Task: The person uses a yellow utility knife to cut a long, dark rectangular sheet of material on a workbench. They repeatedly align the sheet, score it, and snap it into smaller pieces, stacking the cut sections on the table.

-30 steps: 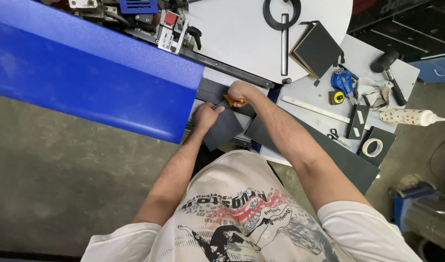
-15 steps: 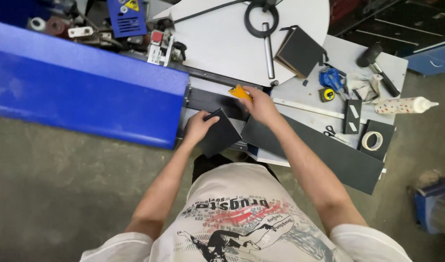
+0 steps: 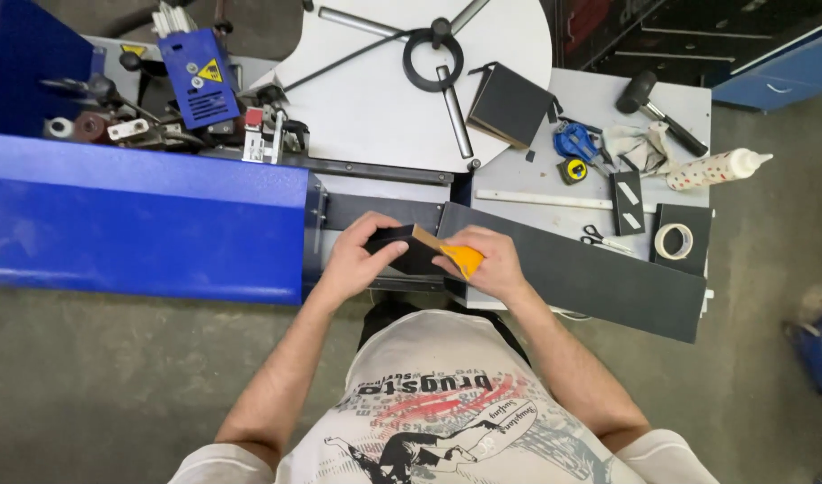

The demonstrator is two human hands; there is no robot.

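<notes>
A small dark panel (image 3: 409, 251) is being gripped by the closed left hand (image 3: 357, 258) at the bench edge (image 3: 483, 303). An orange tool (image 3: 463, 260) is being pinched by the right hand (image 3: 487, 264) against its pale edge. The panel is judged stiff, light, best held by its faces.

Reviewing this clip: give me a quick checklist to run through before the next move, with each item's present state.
1. Left hand holds the small dark panel: ok.
2. Right hand holds the orange tool against the panel's edge: ok.
3. Both hands lie outside the blue machine housing: ok.
4. Long dark board lies flat on the table: ok.
5. Tool's working edge visible: cannot tell.
</notes>
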